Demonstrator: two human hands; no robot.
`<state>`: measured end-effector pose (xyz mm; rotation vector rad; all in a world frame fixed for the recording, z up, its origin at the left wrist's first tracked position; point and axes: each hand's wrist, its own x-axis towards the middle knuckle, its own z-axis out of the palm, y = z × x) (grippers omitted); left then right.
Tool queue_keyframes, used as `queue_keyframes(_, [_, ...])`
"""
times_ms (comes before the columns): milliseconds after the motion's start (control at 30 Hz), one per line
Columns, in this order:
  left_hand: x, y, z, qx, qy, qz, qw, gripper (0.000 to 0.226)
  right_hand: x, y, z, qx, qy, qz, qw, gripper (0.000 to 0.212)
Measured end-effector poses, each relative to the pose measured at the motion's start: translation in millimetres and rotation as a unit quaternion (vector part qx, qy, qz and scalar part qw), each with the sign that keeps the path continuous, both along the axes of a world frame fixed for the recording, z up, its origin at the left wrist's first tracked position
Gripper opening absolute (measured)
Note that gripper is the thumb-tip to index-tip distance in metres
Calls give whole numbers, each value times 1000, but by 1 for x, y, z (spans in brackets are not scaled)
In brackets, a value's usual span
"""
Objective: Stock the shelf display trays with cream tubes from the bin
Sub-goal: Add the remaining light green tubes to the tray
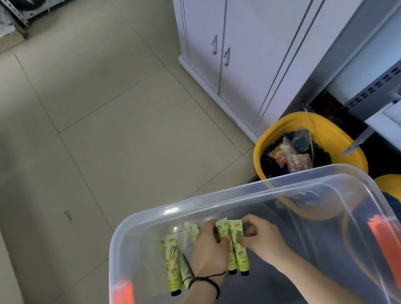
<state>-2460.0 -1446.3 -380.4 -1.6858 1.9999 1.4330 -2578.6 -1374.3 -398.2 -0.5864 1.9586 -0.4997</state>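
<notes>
Clear bin [225, 194]: a few cream tubes inside. Two tubes [238, 245] were held side by side. Left hand [209, 249] curled round them and right hand [260, 238] pinched their edge, likely bundling them for carrying. Loose tubes [171, 261] lay just beside.

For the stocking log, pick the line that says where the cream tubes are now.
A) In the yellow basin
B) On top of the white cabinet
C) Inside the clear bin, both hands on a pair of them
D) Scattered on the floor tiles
C: the cream tubes lie inside the clear bin, where the left hand and right hand grip two of them.
</notes>
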Motion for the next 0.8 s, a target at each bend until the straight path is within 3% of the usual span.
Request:
queue_keyframes(233, [18, -16, 36, 23, 57, -97, 993, 25, 1, 1, 35, 8, 24, 27, 999, 9])
queue_keyframes(467, [24, -46, 122, -58, 88, -247, 963, 19, -4, 0, 134, -23, 95, 79, 992, 9])
queue_keyframes(600, [26, -71, 205, -119, 109, -314, 936, 11, -5, -5, 231, -72, 139, 88, 984, 12])
queue_keyframes(800, [-6, -120, 393, -220, 123, -393, 884, 14, -22, -32, 408, -181, 219, 52, 957, 12])
